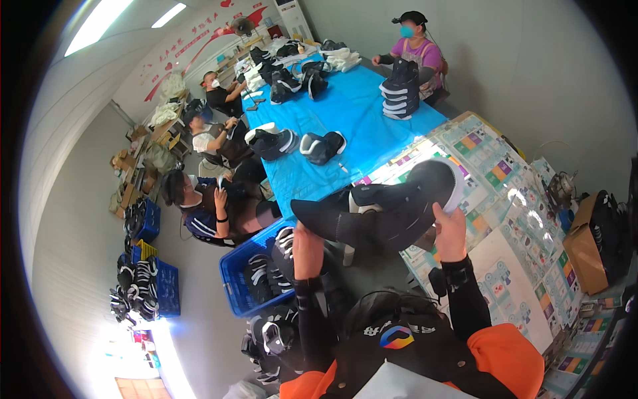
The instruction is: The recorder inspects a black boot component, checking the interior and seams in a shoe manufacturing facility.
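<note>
In front of my chest, stretched between both hands, is a black cap-like piece with a white edge at its right end. My left hand is closed on its dark left end, which sticks out like a brim. At the right end my right hand grips near the white edge, thumb on the near side. Whether this is one cap or several nested together, I cannot tell. Just below my left hand stands a blue plastic crate with black-and-white pieces stacked inside.
A blue-covered table bears several black caps and a nested stack. Printed sheets cover the near right table. An open cardboard box sits at the far right. Several people sit around the blue table.
</note>
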{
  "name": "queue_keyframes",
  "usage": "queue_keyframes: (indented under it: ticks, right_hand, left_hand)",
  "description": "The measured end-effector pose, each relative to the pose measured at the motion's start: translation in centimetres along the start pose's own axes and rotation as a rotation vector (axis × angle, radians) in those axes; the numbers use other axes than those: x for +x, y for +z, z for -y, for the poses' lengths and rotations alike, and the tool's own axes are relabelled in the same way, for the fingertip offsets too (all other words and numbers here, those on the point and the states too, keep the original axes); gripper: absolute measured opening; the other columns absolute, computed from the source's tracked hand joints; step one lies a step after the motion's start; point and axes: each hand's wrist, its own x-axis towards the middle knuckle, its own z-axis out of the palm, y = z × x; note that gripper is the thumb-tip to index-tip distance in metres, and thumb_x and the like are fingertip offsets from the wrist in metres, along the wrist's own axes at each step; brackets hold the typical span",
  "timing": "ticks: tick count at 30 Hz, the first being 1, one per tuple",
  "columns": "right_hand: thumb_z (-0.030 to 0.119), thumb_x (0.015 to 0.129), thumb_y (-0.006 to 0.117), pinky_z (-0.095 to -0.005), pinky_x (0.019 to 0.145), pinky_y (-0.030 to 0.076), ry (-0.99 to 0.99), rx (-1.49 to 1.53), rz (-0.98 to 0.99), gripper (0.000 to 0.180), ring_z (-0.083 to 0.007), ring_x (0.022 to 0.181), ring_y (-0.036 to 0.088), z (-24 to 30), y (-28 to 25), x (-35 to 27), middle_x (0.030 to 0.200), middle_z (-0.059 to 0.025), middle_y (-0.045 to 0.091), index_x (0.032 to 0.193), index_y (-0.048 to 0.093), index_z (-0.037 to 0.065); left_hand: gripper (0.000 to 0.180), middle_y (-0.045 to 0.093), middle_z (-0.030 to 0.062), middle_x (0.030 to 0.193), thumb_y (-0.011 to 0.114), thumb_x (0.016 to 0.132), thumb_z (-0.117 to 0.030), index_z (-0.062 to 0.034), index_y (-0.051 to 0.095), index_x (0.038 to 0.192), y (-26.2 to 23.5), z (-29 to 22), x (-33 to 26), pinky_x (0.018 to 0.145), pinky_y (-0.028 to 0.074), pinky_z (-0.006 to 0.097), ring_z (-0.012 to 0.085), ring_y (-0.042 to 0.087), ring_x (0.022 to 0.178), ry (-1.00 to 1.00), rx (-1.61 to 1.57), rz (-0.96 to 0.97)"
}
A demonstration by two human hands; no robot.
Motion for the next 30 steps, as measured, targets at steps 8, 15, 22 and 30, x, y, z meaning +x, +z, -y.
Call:
queue_keyframes:
  ticks: [8,15,22,30]
  right_hand:
    - [0.008,0.099,0.07,-0.0242,0.063,0.043,0.105,0.133,-0.184,0.025,-0.0064,0.075,0.055,-0.6,2.4,-1.7,0.098,0.0015,0.064,0.121,0.062,0.001]
    - [0.01,0.099,0.07,-0.0236,0.052,0.032,0.094,0.167,-0.217,0.014,-0.0041,0.062,0.044,-1.5,1.7,-1.8,0.086,0.0058,0.056,0.11,0.062,0.006]
    - [0.011,0.1,0.069,-0.0277,0.067,0.038,0.128,0.177,-0.207,0.018,-0.008,0.079,0.051,-2.2,1.8,-1.9,0.097,0.003,0.058,0.116,0.06,0.009]
    - [0.016,0.097,0.073,-0.0223,0.052,0.035,0.146,0.09,-0.296,0.014,-0.0045,0.058,0.047,-0.8,-0.6,-0.3,0.074,0.0061,0.054,0.101,0.064,0.006]
  left_hand:
    - [0.016,0.067,0.0051,0.114,0.06,0.108,-0.023,-0.0077,0.06,0.112,3.7,0.4,-5.9,0.1,0.054,0.041,0.0192,0.066,0.104,-0.617,-0.61,0.223]
    - [0.008,0.068,0.0025,0.106,0.06,0.107,-0.017,-0.0104,0.061,0.112,5.6,1.4,-6.5,0.101,0.053,0.042,0.019,0.066,0.104,-0.705,-0.763,0.048]
    - [0.007,0.068,0.001,0.097,0.063,0.105,-0.015,-0.008,0.063,0.104,6.9,2.2,-6.9,0.095,0.054,0.039,0.0166,0.066,0.093,-0.788,-0.835,0.177]
    - [0.013,0.059,-0.0026,0.092,0.069,0.098,-0.002,-0.0086,0.059,0.1,7.4,0.8,-6.1,0.08,0.051,0.027,0.009,0.061,0.085,-0.543,-0.384,0.068]
